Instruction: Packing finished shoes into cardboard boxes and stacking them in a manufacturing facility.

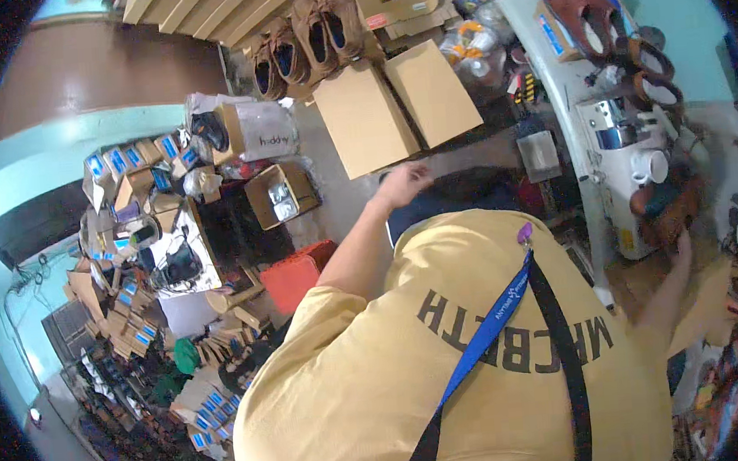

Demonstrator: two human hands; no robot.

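On the right, beside the white sewing machine point(618, 141), my right hand point(681, 247) grips a brown leather shoe point(688, 204) with a dark opening. The shoe's far side blends into the brown things behind it, and my fingers are partly hidden. My left hand point(404, 186) is in front of my body, just below the near edge of a cardboard box point(365, 127). Its fingers curl loosely inward, and I see nothing in them. Behind the box stand brown lace-up shoes point(315, 35) in a row.
Red-brown slip-on shoes point(573, 15) and dark sandals point(656, 73) lie on the white worktable point(536, 35) at right. To the left are an open carton point(284, 194), a red box point(296, 275) and piles of small boxes point(137, 314). Plastic bags point(477, 57) sit behind the cardboard box.
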